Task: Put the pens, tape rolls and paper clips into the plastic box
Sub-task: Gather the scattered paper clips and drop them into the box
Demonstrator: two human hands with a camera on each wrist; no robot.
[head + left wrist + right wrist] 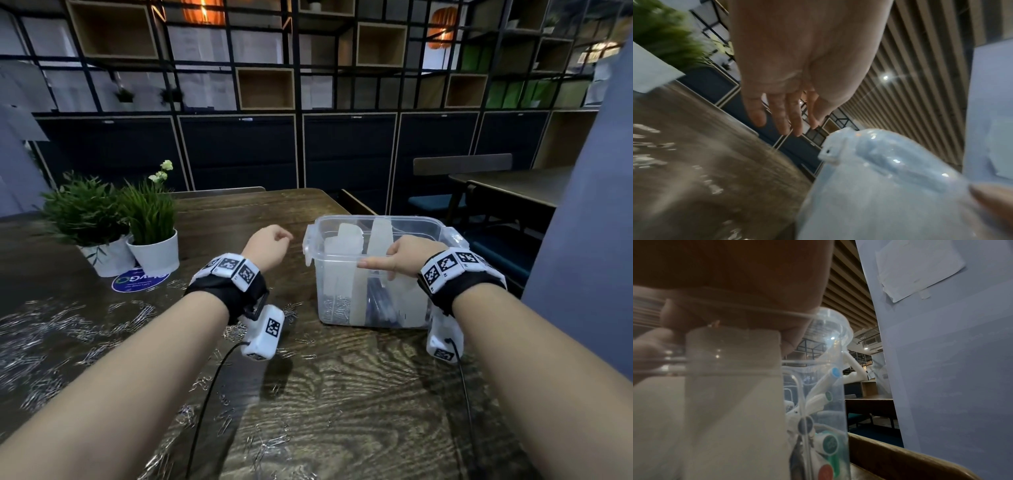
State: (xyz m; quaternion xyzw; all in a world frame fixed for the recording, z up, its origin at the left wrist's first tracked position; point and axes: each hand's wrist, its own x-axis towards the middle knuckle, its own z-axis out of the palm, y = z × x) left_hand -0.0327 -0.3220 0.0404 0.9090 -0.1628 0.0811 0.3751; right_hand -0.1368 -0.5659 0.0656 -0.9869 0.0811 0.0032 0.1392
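Observation:
The clear plastic box (pixel 442 236) stands on the wooden table, right of centre, with white dividers (pixel 382 236) inside. Paper clips (pixel 337 306) lie in its left compartment and pens (pixel 378 305) in the middle one; capped pens (pixel 831 444) show through the box wall (pixel 826 402). My right hand (pixel 394 257) is at the near rim, one finger pointing left, the others curled down over a white divider (pixel 731 369). My left hand (pixel 270 246) hovers left of the box, holding nothing; its fingers (pixel 783 116) hang relaxed. Loose paper clips (pixel 51 325) litter the table. No tape roll is visible.
Two potted plants (pixel 154 253) in white pots stand at the table's left, with a round blue sticker (pixel 140 281) in front of them. More clips (pixel 267 445) lie near the front edge. A blue-grey pillar (pixel 582 240) rises close on the right. Chairs stand behind the table.

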